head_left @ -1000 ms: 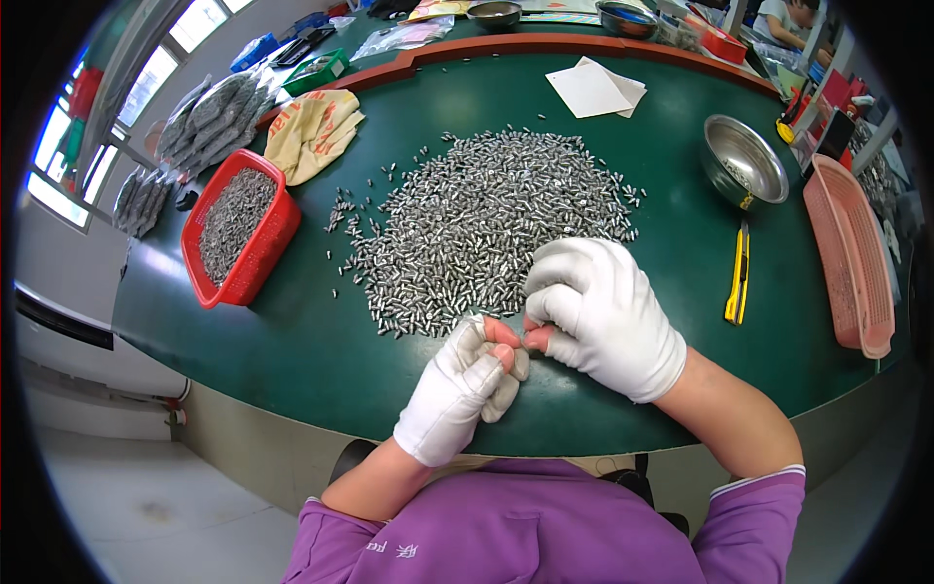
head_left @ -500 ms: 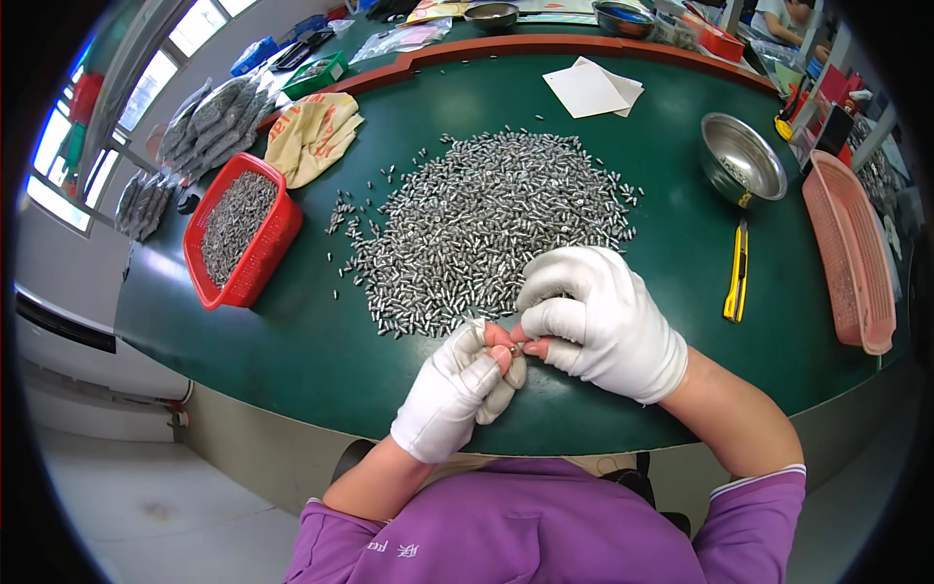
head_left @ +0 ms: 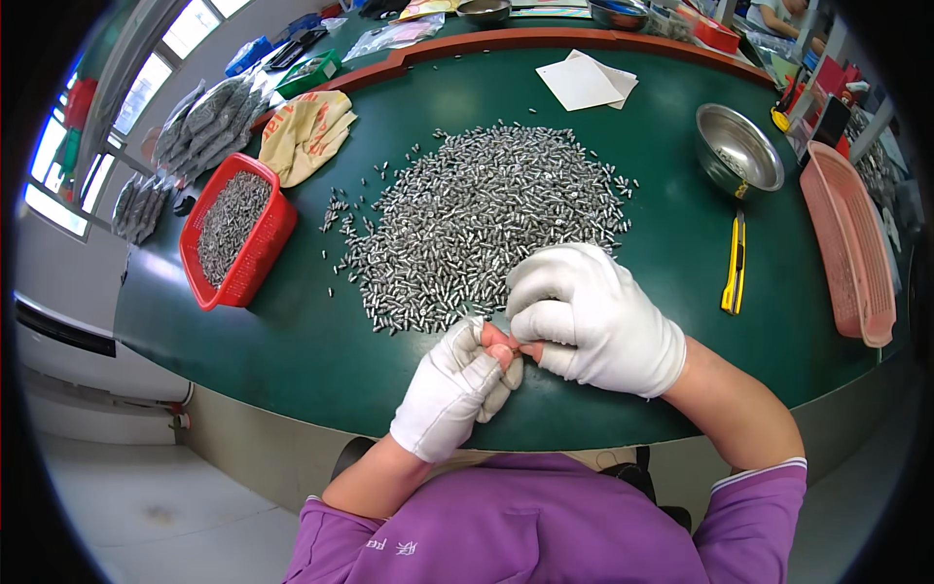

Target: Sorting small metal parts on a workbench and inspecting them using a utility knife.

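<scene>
Both my hands wear white gloves with bare fingertips and meet just in front of a heap of small silvery metal parts (head_left: 482, 219). My left hand (head_left: 454, 380) is closed, thumb and index finger pinching a tiny metal part (head_left: 516, 352) that is mostly covered by the fingertips. My right hand (head_left: 593, 321) bends over it from the right, its bare thumb and forefinger pinched together and touching the left fingertips. Whether the right fingers grip the same part or another one is hidden. The heap's near edge lies just beyond the left hand.
At the left, a red basket (head_left: 284, 238) holds more parts, beside a beige cloth bag (head_left: 306, 136) and grey-filled plastic bags (head_left: 209, 127). On the right are a steel bowl (head_left: 715, 170), a yellow utility knife (head_left: 735, 273) and a pink basket (head_left: 846, 253). White cards (head_left: 579, 83) lie at the back.
My right hand has shifted slightly left, and its fingertips now cover more of the tiny part. My left hand keeps its pinch. The whole view has shifted a little.
</scene>
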Demonstrator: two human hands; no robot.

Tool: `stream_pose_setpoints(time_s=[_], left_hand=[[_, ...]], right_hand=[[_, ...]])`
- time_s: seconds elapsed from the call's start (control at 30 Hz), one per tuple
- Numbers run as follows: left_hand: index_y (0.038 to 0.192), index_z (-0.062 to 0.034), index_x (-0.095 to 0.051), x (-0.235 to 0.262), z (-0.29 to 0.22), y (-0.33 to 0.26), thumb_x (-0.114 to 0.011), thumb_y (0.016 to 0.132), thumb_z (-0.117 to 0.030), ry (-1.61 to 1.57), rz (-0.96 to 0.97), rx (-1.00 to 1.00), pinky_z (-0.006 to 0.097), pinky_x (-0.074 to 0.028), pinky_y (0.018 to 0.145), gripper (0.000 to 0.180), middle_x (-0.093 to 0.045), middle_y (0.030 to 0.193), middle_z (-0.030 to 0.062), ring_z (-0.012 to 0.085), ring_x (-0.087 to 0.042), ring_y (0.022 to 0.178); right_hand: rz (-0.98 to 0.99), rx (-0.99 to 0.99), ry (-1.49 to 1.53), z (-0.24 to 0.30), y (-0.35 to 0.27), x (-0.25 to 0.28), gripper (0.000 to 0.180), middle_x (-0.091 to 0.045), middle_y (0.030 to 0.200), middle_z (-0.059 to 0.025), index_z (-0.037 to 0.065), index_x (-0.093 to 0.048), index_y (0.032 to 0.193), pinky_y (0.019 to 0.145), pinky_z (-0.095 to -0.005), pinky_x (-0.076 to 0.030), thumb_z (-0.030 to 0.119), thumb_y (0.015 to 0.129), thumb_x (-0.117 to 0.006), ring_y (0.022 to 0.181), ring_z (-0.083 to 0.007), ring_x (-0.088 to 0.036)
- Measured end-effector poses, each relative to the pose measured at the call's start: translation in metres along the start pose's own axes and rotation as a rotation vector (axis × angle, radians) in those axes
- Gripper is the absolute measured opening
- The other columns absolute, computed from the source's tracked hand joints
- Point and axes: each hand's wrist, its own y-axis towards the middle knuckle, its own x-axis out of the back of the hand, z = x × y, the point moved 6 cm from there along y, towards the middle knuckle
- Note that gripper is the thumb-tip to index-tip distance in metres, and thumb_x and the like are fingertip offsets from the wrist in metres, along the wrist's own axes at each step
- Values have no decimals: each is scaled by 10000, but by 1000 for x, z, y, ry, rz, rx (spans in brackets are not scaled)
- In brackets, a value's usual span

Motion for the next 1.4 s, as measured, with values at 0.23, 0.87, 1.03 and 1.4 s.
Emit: stream_pose_setpoints(time_s=[0.23, 0.87, 1.03, 1.4], left_hand=[[957, -103, -500, -1, 1, 0, -555, 1000, -291, 12, -5, 9, 182, -279, 438, 201, -514, 723, 0, 35, -361, 498], [865, -109, -619, -10, -18, -31, -710, 801, -148, 1388, -170, -366, 383, -520, 648, 117, -672, 794, 79, 305, -649, 723], [890, -100, -628, -11, -21, -33, -695, 821, -152, 1385, -187, -352, 390, -512, 673, 109, -668, 818, 93, 309, -645, 759], [869, -104, -630, -8, -17, -32, -694, 815, -124, 1370, -212, -372, 369, -512, 658, 86, -662, 799, 89, 301, -645, 738]], right_hand=[[40, -86, 159, -9, -4, -4, 177, -614, 901, -31, 111, -635, 831, 773, -404, -488, 115, 704, -758, 917, -270, -617], [-16, -1243, -996, -28, -141, 119, 449, -636, 985, -158, 60, -611, 1172, 784, -430, -547, 246, 785, -739, 915, -336, -651], [-150, -1291, -922, -19, -165, 132, 396, -641, 1053, -210, 30, -627, 1174, 867, -427, -523, 126, 790, -618, 959, -376, -641], [145, -948, 89, 95, -139, 2, 587, -652, 814, -164, 88, -369, 1457, 643, -437, -515, 373, 966, -517, 674, -357, -631]])
